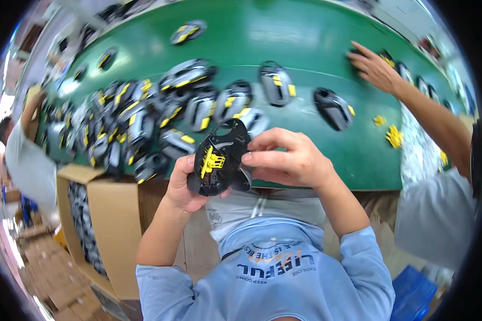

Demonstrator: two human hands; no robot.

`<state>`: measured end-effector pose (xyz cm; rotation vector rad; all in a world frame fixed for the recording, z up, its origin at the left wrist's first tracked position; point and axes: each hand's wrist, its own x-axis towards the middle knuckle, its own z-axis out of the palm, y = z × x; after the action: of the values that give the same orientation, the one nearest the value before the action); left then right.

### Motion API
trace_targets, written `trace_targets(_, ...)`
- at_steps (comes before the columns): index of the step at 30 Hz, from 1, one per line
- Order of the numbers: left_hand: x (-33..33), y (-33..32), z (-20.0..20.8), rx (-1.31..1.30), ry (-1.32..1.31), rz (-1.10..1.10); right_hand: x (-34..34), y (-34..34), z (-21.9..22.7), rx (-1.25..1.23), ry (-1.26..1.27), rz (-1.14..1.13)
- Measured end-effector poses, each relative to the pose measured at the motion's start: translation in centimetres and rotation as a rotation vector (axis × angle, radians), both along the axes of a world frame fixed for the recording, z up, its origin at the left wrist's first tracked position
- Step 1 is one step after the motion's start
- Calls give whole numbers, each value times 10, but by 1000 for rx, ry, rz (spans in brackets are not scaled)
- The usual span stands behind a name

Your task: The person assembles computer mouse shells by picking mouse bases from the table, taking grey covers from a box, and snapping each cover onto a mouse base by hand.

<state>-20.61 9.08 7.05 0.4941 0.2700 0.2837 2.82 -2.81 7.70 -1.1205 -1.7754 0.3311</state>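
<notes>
My left hand (183, 188) is closed around the lower left side of a black oval plastic housing (231, 143), held just over the table's near edge. The housing's inside faces up, and a yellow slotted plastic insert (212, 161) sits in it. At the right edge of the housing, my right hand (292, 160) has its fingers curled, with the fingertips against the rim; the thumb is partly hidden. Beyond my hands lie grey-and-black oval housings with yellow parts, one of them a grey housing (277, 85) set apart from the pile.
A green table (305, 32) spans the view, with a dense pile of housings (139, 117) at left. An open cardboard box (115, 230) stands below it. At right, a co-worker's hand (377, 69) reaches over the table near yellow pieces (394, 136). Another person (24, 155) is at far left.
</notes>
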Motion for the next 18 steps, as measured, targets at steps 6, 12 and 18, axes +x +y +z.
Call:
trace_targets(6,92,-26,-28,-50,62,-277,53,-70,-14,-245,141,-98)
trace_targets(12,145,-23,-29,382,149,-153,81,-100,-44,-148,393,-238)
trace_targets(18,169,-48,-36,1247,320,100,92,-109,-66,-212,1147,-227)
